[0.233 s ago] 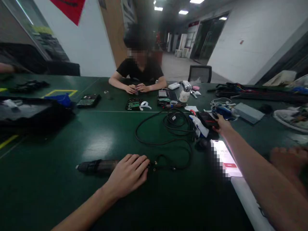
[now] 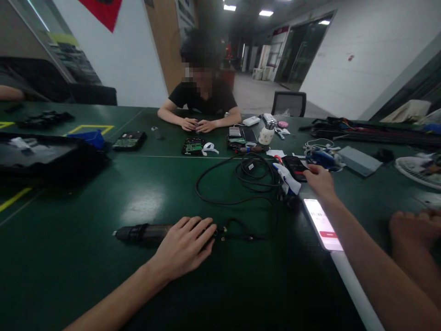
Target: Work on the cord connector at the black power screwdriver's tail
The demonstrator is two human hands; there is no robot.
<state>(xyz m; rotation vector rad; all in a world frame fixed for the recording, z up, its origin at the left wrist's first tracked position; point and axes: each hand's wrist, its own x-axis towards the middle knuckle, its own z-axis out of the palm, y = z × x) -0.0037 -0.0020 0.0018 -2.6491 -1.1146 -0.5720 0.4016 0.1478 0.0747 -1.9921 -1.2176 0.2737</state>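
Note:
My left hand (image 2: pixel 188 246) is closed over the rear end of a dark electric screwdriver (image 2: pixel 151 233), which lies on the green table with its tip pointing left. A black cable (image 2: pixel 237 201) runs beyond that hand and coils in the middle of the table. My right hand (image 2: pixel 321 181) reaches forward with its fingers pinched at the near right edge of a flat black and red case (image 2: pixel 294 166). Just left of the case is a blue-and-white object (image 2: pixel 287 178). A lit phone (image 2: pixel 323 225) lies beside my right forearm.
Across the table a person sits with both hands (image 2: pixel 198 124) together. Circuit boards (image 2: pixel 195 146), a white bottle (image 2: pixel 266 134), a grey box (image 2: pixel 360 161) and a white fan grille (image 2: pixel 418 171) stand around. A black tray (image 2: pixel 44 156) is at left. Another person's hand (image 2: pixel 413 230) rests at right.
My right hand has drawn slightly back along the case, and the case looks lower and flatter. My left hand stays on the screwdriver. The whole view has shifted a little.

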